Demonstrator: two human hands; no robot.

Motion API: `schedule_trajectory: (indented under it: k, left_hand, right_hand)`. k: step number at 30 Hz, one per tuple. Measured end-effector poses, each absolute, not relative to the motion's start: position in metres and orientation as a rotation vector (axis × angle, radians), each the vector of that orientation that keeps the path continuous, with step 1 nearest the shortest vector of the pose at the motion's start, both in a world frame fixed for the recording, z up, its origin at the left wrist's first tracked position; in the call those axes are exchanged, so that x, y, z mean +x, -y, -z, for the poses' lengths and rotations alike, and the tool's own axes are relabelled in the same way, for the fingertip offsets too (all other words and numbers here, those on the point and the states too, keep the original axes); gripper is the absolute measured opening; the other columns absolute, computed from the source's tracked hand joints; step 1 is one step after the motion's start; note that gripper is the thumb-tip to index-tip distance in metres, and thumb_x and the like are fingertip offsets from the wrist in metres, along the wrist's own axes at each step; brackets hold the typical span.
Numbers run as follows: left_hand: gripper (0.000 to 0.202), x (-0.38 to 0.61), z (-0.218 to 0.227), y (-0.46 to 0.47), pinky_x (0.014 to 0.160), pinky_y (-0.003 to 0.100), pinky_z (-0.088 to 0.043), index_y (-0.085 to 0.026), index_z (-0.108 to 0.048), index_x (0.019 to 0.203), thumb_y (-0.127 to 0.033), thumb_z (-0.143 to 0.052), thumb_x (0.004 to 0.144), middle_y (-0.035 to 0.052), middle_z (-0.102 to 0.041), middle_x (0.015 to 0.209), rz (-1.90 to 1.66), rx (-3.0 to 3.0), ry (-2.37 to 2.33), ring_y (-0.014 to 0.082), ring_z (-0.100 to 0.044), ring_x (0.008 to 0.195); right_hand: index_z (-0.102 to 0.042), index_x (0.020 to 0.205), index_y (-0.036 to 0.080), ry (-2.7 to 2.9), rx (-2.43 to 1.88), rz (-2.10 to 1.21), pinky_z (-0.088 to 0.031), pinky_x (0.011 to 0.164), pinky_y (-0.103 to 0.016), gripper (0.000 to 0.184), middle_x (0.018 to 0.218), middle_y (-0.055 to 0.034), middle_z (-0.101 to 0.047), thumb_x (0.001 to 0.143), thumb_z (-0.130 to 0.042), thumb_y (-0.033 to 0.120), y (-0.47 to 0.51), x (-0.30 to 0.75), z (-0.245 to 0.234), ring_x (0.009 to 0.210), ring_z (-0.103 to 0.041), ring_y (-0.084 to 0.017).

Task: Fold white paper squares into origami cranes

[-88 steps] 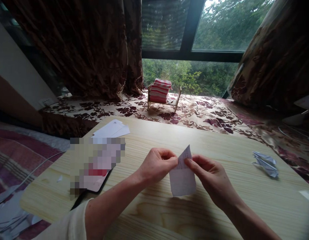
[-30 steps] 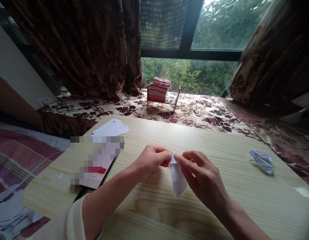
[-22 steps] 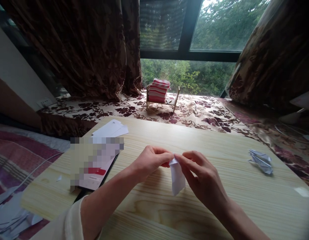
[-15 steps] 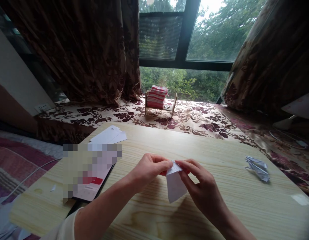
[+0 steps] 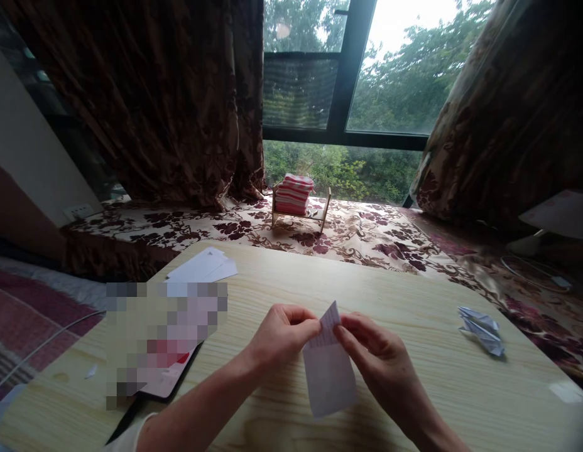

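A folded sheet of white paper (image 5: 330, 380) hangs between my two hands above the wooden table. Its top narrows to a point and shows faint lines; the lower part is a plain rectangle. My left hand (image 5: 286, 333) pinches the paper's upper left edge between thumb and finger. On the other side, my right hand (image 5: 376, 348) grips the upper right edge, thumb towards me. The curled fingers behind the sheet are partly hidden.
The light wooden table (image 5: 404, 402) bears a folded paper shape (image 5: 482, 331) at right and white paper sheets (image 5: 201, 265) at back left. A tablet-like device (image 5: 166, 380), partly blurred out, lies left. Behind, a small wooden rack (image 5: 323, 213) holds striped cloths (image 5: 294, 194).
The paper's folded top now stands up as a point instead of lying folded over. Both hands still pinch it, the right fingers shifted slightly. The view has tilted up a little.
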State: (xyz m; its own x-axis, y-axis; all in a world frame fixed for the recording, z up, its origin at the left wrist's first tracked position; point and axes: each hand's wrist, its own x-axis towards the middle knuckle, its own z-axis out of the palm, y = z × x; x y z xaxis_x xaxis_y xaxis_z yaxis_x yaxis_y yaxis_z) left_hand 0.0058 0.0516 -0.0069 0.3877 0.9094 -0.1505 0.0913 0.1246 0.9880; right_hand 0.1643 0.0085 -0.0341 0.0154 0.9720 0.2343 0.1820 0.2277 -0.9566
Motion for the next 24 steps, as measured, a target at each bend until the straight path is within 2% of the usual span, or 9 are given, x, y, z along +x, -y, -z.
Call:
schedule_trajectory:
  k: [7, 11, 18, 21, 24]
  left_hand:
    - [0.017, 0.006, 0.009, -0.052, 0.056, 0.024, -0.035, -0.010, -0.068, 0.060, -0.022, -0.055, 0.064, 0.0009, -0.058, 0.058, -0.750, 1.348, -1.042, 0.0122, -0.048, 0.059]
    - [0.018, 0.006, 0.010, -0.051, 0.055, 0.024, -0.033, -0.010, -0.067, 0.060, -0.023, -0.056, 0.064, -0.0002, -0.055, 0.054, -0.747, 1.345, -1.045, 0.0118, -0.046, 0.057]
    - [0.018, 0.005, 0.009, -0.051, 0.052, 0.023, -0.031, -0.011, -0.063, 0.055, -0.025, -0.056, 0.065, -0.0014, -0.052, 0.052, -0.739, 1.314, -1.069, 0.0106, -0.043, 0.055]
    - [0.019, 0.006, 0.008, -0.051, 0.052, 0.023, -0.031, -0.012, -0.063, 0.055, -0.026, -0.057, 0.066, -0.0013, -0.052, 0.053, -0.753, 1.345, -1.094, 0.0106, -0.043, 0.055]
    - [0.022, 0.007, 0.008, -0.050, 0.052, 0.022, -0.032, -0.011, -0.064, 0.058, -0.030, -0.058, 0.068, -0.0004, -0.054, 0.056, -0.762, 1.404, -1.083, 0.0106, -0.044, 0.056]
  right_hand:
    - [-0.067, 0.099, 0.020, 1.499, -1.209, -0.808, -0.049, 0.065, -0.026, 0.020, 0.074, -0.0014, -0.063, 0.083, -0.060, 0.030, -0.008, 0.164, 0.039, 0.069, -0.058, -0.016]
    - [-0.069, 0.093, 0.020, 1.668, -1.148, -0.569, -0.046, 0.058, -0.023, 0.015, 0.069, -0.0001, -0.055, 0.086, -0.056, 0.023, -0.007, 0.161, 0.035, 0.064, -0.052, -0.013]
    - [-0.064, 0.111, 0.026, 1.927, -1.052, -0.268, -0.045, 0.059, -0.025, 0.030, 0.079, -0.0028, -0.059, 0.088, -0.050, 0.011, -0.005, 0.166, 0.032, 0.069, -0.055, -0.014]
    - [-0.065, 0.110, 0.026, 1.977, -1.084, -0.089, -0.044, 0.060, -0.027, 0.032, 0.081, -0.0045, -0.060, 0.086, -0.051, 0.010, -0.004, 0.166, 0.030, 0.072, -0.055, -0.016]
    - [-0.066, 0.101, 0.023, 1.897, -1.140, -0.090, -0.045, 0.063, -0.029, 0.023, 0.079, -0.0046, -0.060, 0.086, -0.053, 0.012, -0.004, 0.163, 0.028, 0.073, -0.055, -0.017]
